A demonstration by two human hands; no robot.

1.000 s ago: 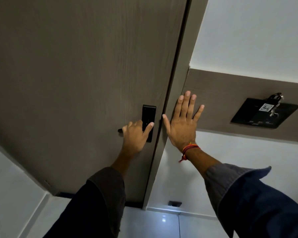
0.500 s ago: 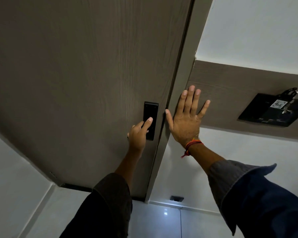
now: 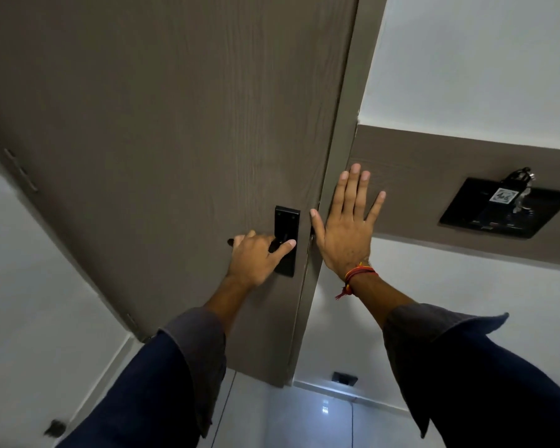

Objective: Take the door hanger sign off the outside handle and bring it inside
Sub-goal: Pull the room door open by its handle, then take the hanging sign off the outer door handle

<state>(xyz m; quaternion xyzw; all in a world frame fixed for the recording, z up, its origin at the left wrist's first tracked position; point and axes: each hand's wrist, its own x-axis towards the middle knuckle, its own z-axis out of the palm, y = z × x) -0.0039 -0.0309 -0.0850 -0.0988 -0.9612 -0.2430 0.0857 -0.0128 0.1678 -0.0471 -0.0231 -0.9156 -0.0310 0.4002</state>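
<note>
I face the inside of a closed grey-brown wooden door (image 3: 162,130). My left hand (image 3: 256,260) is wrapped around the black lever handle (image 3: 232,242), whose tip sticks out left of my knuckles, with my thumb lying on the black lock plate (image 3: 286,227). My right hand (image 3: 348,227) is flat with fingers spread, pressed on the door frame (image 3: 340,150) and the wood wall band just right of the door's edge. No door hanger sign is visible; the outside handle is hidden behind the door.
A black key-card holder (image 3: 485,215) with a key tag and ring is mounted on the wood band at the right. White walls flank the door. A small black fitting (image 3: 345,378) sits low on the right wall above the glossy tiled floor (image 3: 320,415).
My left hand has regripped the lever, pulling back left along it after sliding toward the plate. My right hand stays flat on the frame. The view has shifted slightly.
</note>
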